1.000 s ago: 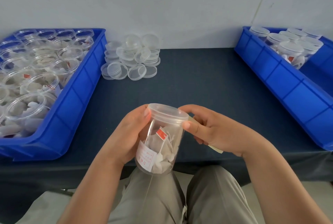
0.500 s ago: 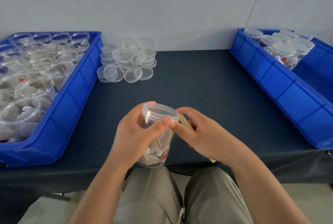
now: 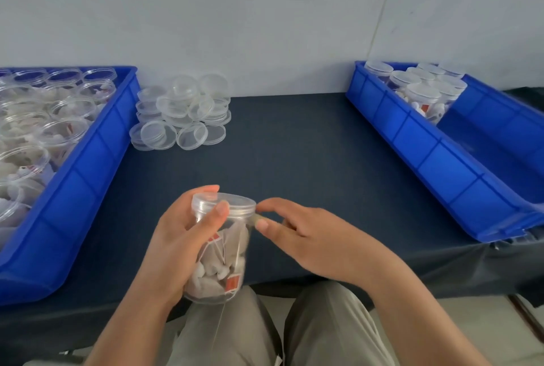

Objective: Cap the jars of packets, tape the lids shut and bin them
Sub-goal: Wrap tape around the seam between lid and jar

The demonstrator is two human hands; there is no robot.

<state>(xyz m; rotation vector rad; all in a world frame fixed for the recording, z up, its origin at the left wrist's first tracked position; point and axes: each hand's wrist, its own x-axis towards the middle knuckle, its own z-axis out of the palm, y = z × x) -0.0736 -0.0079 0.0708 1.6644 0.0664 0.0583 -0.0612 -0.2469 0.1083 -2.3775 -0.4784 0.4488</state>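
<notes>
Left hand [image 3: 176,242] grips capped jar [image 3: 235,236] of packets [image 3: 212,268] above near edge of desk [image 3: 294,159], thumb across lid [image 3: 226,202] to steady it. Right hand [image 3: 312,236] pinches tape strip [image 3: 255,217] at lid's side, apparently to seal. Bin [image 3: 441,165] for sealed jars lies to right.

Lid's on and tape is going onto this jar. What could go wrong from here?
1. The tape strip, pinched by the right hand at the lid rim, looks short; it might miss the seam and grip only lid or wall.
2. The left hand alone holds the jar, tilted, above the lap; a sideways press could knock it loose.
</notes>
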